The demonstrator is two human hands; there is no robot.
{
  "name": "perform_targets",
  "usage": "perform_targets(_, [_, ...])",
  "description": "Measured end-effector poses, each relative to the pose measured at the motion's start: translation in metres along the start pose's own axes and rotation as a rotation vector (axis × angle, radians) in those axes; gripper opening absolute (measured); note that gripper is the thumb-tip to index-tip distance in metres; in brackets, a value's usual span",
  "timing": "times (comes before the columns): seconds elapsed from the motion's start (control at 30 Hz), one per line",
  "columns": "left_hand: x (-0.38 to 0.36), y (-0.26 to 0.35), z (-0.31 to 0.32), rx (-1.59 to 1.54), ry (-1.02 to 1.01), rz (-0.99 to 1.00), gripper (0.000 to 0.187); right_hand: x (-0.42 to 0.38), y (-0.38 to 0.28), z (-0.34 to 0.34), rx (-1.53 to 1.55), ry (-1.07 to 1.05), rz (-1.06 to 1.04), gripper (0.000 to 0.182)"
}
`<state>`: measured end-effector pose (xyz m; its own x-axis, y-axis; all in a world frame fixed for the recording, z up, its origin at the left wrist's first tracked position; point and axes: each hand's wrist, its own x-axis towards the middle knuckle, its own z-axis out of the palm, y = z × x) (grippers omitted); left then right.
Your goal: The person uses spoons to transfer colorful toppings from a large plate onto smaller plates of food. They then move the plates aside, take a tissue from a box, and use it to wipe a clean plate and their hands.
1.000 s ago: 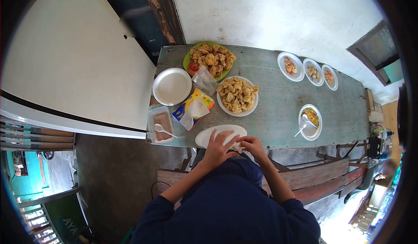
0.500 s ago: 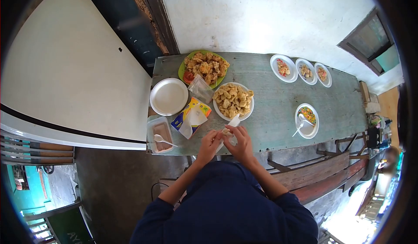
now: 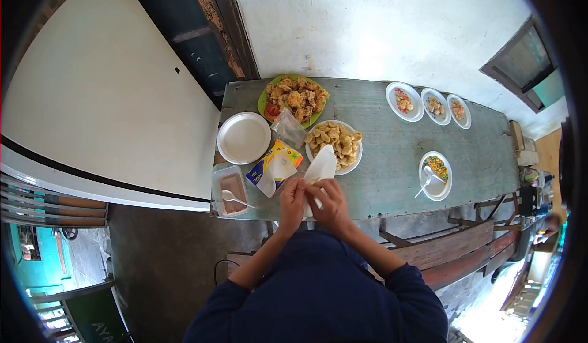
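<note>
Both my hands meet at the table's front edge around a tilted, white, plate-like piece [image 3: 321, 164], whose exact kind I cannot make out. My left hand [image 3: 292, 203] is closed, its fingertips pinched at the piece's left side. My right hand [image 3: 329, 204] is also closed, with bent fingers pressed in from the right. Something small and pale shows between the fingertips, mostly hidden. Just beyond is a white plate of puffy crackers [image 3: 334, 142]. To the left lies an open tissue pack [image 3: 274, 168] in blue, yellow and orange.
Fried food [image 3: 297, 98] fills a green plate, with a clear plastic bag [image 3: 288, 127] against it. White plates [image 3: 244, 138] stand left, above a brown-filled container [image 3: 233, 190] with a spoon. Rightward are three small food plates [image 3: 404, 102] and a colourful plate [image 3: 435, 176] with a spoon.
The white piece has turned from nearly edge-on to showing a broad face. My hands have shifted slightly, and the pale bit between my fingers is now more hidden. The whole view has moved a little.
</note>
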<state>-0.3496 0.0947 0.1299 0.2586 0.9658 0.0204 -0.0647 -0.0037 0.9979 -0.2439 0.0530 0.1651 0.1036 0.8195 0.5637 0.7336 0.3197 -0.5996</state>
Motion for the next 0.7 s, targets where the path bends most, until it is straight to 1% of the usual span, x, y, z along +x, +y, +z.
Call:
perform_targets(0.03, [0.000,-0.006,-0.002,-0.017,0.035,-0.041,0.026,-0.006,-0.001,0.002,0.000,0.002,0.000,0.023])
perform_targets(0.07, [0.000,0.001,-0.001,-0.016,0.034,-0.039,0.026,-0.012,-0.002,0.005,-0.021,-0.056,-0.063,0.023])
perform_targets(0.1, [0.001,0.011,0.001,-0.086,0.081,-0.075,0.026,-0.017,-0.002,0.007,-0.041,-0.115,-0.126,0.024])
perform_targets(0.13, [0.001,0.017,0.002,-0.156,0.129,-0.110,0.026,-0.020,-0.003,0.008,-0.050,-0.108,-0.150,0.023])
perform_targets(0.17, [0.002,0.016,0.001,-0.154,0.130,-0.107,0.026,-0.018,-0.003,0.007,-0.048,-0.106,-0.153,0.023])
perform_targets(0.23, [0.002,0.011,-0.002,-0.063,0.123,-0.043,0.024,-0.012,-0.003,0.001,-0.014,-0.062,-0.165,0.024])
perform_targets(0.27, [0.002,0.015,-0.001,-0.062,0.123,-0.043,0.024,-0.007,-0.005,-0.002,-0.014,-0.061,-0.164,0.024])
perform_targets(0.33, [0.004,0.027,0.003,0.099,0.169,0.114,0.025,0.006,-0.005,-0.008,-0.048,-0.006,-0.170,0.025])
perform_targets(0.37, [0.004,0.029,0.004,0.099,0.168,0.117,0.025,0.011,-0.004,-0.009,-0.049,-0.004,-0.173,0.025])
perform_targets(0.43, [0.002,0.032,0.005,0.119,0.157,0.071,0.025,0.023,-0.002,-0.011,-0.046,0.174,-0.137,0.023])
perform_targets(0.5, [-0.006,0.027,0.003,0.164,0.153,0.083,0.025,0.041,0.008,-0.018,-0.077,0.257,-0.055,0.018])
perform_targets(0.57, [-0.011,0.025,0.002,0.213,0.142,0.091,0.025,0.051,0.027,-0.027,-0.017,0.222,0.120,0.015])
perform_targets(0.6, [-0.011,0.026,0.002,0.246,0.182,0.226,0.023,0.050,0.036,-0.030,-0.017,0.228,0.124,0.015])
perform_targets(0.63, [-0.010,0.026,0.002,0.276,0.226,0.363,0.022,0.048,0.047,-0.032,0.159,0.208,0.297,0.018])
perform_targets(0.67, [-0.009,0.028,0.002,0.278,0.227,0.366,0.022,0.049,0.054,-0.035,0.337,0.181,0.466,0.022])
perform_targets(0.7, [-0.008,0.032,0.001,0.278,0.199,0.340,0.022,0.049,0.058,-0.038,0.340,0.180,0.465,0.022])
